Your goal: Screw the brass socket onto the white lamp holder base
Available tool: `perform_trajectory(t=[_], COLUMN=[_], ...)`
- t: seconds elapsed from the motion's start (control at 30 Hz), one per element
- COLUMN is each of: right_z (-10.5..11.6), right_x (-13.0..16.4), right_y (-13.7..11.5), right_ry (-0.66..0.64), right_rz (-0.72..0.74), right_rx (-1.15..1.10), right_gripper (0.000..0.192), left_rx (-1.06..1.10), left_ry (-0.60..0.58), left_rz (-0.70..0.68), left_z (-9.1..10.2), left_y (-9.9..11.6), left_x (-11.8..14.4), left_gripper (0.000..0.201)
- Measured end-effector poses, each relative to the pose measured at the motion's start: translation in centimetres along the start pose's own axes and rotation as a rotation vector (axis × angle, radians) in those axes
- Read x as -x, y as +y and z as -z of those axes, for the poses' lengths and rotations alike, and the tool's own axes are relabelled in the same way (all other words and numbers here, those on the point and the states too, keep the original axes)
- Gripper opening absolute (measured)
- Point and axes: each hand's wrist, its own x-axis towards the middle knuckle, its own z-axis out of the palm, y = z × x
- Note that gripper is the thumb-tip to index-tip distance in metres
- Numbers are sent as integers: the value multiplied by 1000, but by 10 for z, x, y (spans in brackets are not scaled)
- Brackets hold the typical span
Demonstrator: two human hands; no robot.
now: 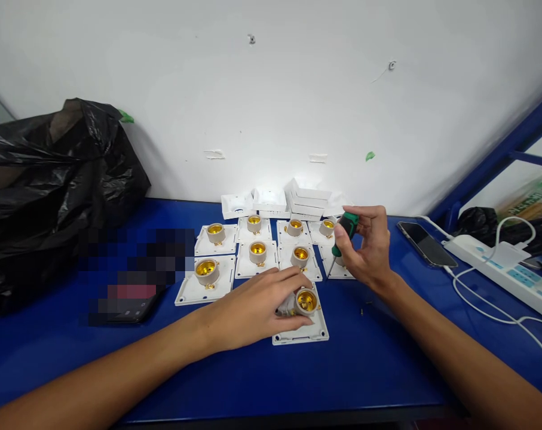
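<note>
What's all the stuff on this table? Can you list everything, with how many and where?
lamp sockets on plates: about nine, white with brass insides, middle of table
nearest socket plate: one, white, under left hand
white covers: a small stack, by the wall
screwdriver: one, green handle, in right hand
phone: one, dark, right
power strip: one, white, far right
black bag: one, left
table: one, blue
left hand: on nearest socket
right hand: grips screwdriver

Table (64, 352): deep blue
Lamp holders (257, 252): white plates, beige collars, brass-gold insides
Screwdriver (346, 230): green and black handle
Bag (51, 179), upper left: glossy black
Wall (271, 89): plain white
</note>
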Motion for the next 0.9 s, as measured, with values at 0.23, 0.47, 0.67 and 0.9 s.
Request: perform_trajectory(t=[0.23, 0.47, 0.67, 0.9], right_z=[0, -2, -2, -3], right_x=[-1, -2, -1, -1], right_y=[-1, 1, 2, 3], right_ry=[-46, -31, -31, -51], right_rz=[6, -18, -44, -79], right_rx=[2, 0, -7, -24], right_gripper=[27, 24, 24, 23], left_rx=[7, -8, 44, 39], left_ry=[-11, -36, -6, -30], left_rz=[-24, -14, -4, -1], left_z=[2, 5, 5, 6], left_y=[0, 3, 4, 3], left_x=[0, 0, 0, 1], left_gripper=[28, 32, 31, 31])
